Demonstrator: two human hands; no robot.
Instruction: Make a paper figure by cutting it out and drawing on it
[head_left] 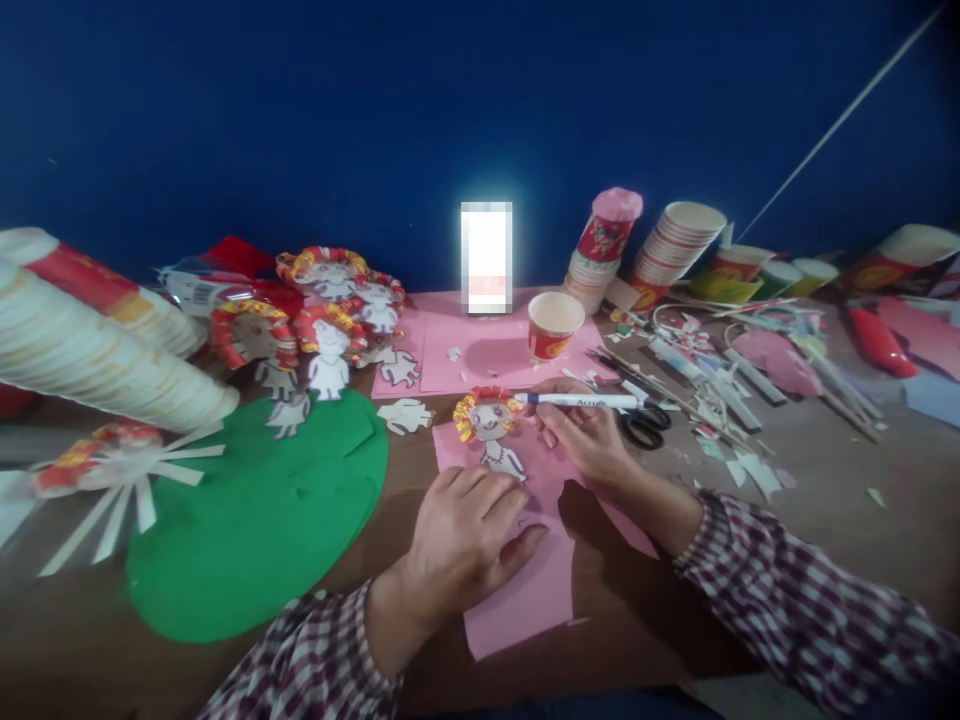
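Note:
A paper doll (493,422) with curled red and yellow paper hair and a drawn face lies on a pink sheet (517,600). My left hand (469,535) rests over the doll's lower body, thumb apart from the bent fingers; what lies beneath the palm is hidden. In my right hand (577,430) is a white acrylic marker (589,400), held nearly level. Its tip end is at the right side of the doll's hair. Just beyond my right hand lie black-handled scissors (645,425).
A paper cup (556,325) stands on pink paper behind the doll. Stacked cups (679,250) rise at the back right, and more cups (97,345) lean in at the left. Green paper (262,530), finished-looking dolls (328,360) and paper scraps (750,475) lie around. A bright phone screen (486,258) stands behind.

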